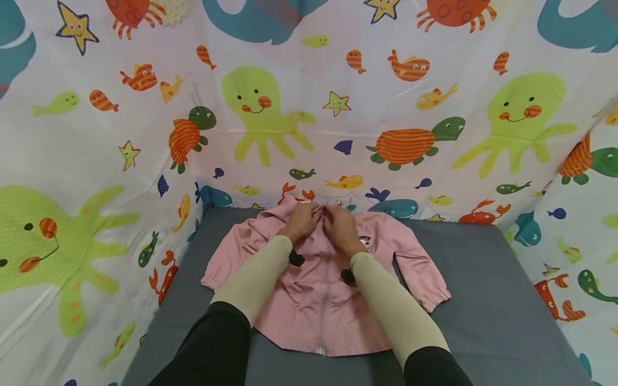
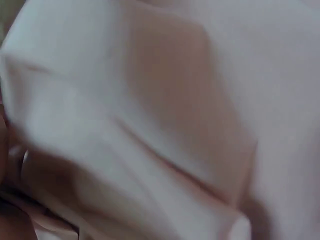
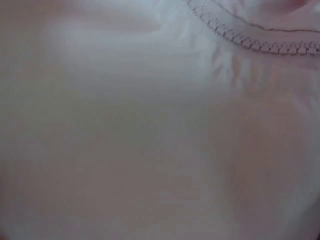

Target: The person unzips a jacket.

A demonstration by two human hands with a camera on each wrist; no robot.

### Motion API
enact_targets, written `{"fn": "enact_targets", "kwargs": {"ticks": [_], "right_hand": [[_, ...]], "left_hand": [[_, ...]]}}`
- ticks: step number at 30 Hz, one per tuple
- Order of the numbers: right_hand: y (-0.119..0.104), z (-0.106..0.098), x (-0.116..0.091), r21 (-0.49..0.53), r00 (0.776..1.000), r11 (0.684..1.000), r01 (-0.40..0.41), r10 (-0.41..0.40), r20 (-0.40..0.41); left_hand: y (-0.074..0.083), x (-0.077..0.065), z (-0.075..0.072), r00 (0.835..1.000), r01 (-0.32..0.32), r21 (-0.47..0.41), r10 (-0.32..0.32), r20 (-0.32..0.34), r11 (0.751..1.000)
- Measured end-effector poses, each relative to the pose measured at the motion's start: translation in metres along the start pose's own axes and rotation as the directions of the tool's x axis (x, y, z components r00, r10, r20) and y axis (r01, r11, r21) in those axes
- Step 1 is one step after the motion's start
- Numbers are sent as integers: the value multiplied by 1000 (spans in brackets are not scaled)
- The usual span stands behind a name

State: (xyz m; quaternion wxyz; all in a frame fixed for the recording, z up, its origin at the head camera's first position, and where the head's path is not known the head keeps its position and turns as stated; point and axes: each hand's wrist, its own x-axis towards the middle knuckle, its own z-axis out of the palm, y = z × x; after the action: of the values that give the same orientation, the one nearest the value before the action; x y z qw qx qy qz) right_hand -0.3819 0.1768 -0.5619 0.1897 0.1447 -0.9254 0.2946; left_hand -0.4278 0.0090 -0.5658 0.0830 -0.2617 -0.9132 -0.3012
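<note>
A small pink jacket [image 1: 314, 300] lies front-up on the grey surface [image 1: 487, 316], sleeves spread to both sides, its zip running down the middle. Both hands meet at its collar. My left hand [image 1: 303, 221] and my right hand [image 1: 338, 225] have their fingers curled on the fabric at the top of the zip. The left wrist view is filled with blurred pink cloth [image 2: 165, 125]. Pale pink cloth fills the right wrist view too, with a stretch of zip teeth [image 3: 260, 42] near the top edge. Neither wrist view shows the hand.
A sheet printed with octopuses, turtles and fish [image 1: 309, 107] hangs as a wall behind and on both sides of the grey surface. Bare grey surface shows to the right of the jacket and in front of it.
</note>
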Motion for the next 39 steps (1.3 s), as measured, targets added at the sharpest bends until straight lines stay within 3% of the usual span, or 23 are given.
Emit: {"fn": "enact_targets", "kwargs": {"ticks": [4, 8, 12, 14, 18, 22, 28, 30, 31, 35, 37, 39], "right_hand": [[-4, -2, 4, -1, 1000, 1000, -7, 7, -30], [-9, -5, 3, 19, 992, 999, -26, 28, -127], [-16, -7, 0, 51, 964, 999, -14, 27, -266], [-20, -8, -5, 47, 950, 999, 9, 6, -313], [-32, -18, -28, -3, 940, 993, 120, -114, -323], [-48, -33, -67, -64, 928, 963, 262, -270, -256], [-75, -40, -123, -68, 893, 906, 419, -424, -150], [-83, -38, -141, -56, 861, 867, 496, -499, -97], [-86, -37, -150, -45, 835, 837, 545, -547, -63], [-94, -35, -182, 37, 672, 678, 735, -734, 103], [-97, -36, -191, 77, 613, 630, 773, -773, 165], [-98, -37, -195, 99, 582, 608, 788, -787, 202]], "left_hand": [[0, 2, -8, 1000, 10, -133, -10, 3, 991], [2, 5, -15, 999, 37, -222, -40, -9, 974], [11, 9, -20, 995, 54, -301, -75, -59, 952], [18, 11, -25, 987, 66, -337, -111, -115, 939], [32, 18, -42, 948, 97, -393, -205, -242, 914], [40, 28, -65, 901, 120, -362, -254, -351, 924], [55, 49, -115, 853, 140, -340, -287, -436, 930], [61, 57, -135, 819, 158, -341, -316, -478, 926], [64, 62, -144, 799, 166, -350, -333, -500, 922], [74, 76, -176, 720, 146, -390, -368, -589, 909], [76, 81, -186, 695, 111, -409, -365, -619, 906], [76, 83, -190, 681, 89, -411, -356, -640, 907]]}}
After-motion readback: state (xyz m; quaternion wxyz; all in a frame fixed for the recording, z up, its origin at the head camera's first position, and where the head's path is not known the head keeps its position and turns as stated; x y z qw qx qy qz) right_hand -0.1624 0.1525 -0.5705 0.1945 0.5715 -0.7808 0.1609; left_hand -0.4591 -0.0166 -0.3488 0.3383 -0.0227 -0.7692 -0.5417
